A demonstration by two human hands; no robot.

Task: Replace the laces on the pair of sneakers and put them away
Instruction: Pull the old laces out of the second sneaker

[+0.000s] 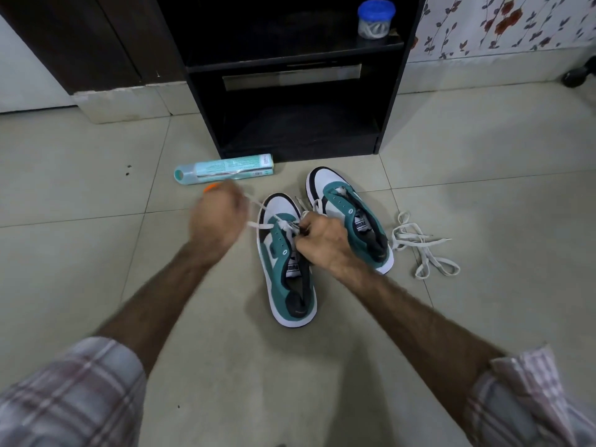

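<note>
On the tiled floor (96,269), leftmost item of note: teal canister (224,170) lying on its side, just in front of the black cabinet (290,124).

Left hand (219,217): motion-blurred, clenched around one run of the white lace (263,225), drawn up and to the left of the near sneaker (287,262). Something orange shows at the knuckles; too blurred to identify.

Near sneaker: teal, white and black, toe pointing at the cabinet. Lace crosses only the lowest eyelets near the toe; upper eyelets bare.

Right hand (322,237): fingers curled, pinching the lace at the eyelet row, resting over the tongue.

Far sneaker (348,217): just beside the near one, touching or nearly so. Only a scrap of lace shows at its lowest eyelets; lacing state unclear.

Loose lace (422,246): tangled on the floor to the right of the pair, apart from both hands.

Judgement: early lacing stage, storage not begun.

Risks:
- Left-hand pull too long, so the two ends come out uneven.
- Flat lace twisting inside an eyelet while pulled fast.
- Nothing pins the sole; a hard tug could drag the near sneaker into its neighbour.
- Tangled loose lace may knot when picked up.
</note>
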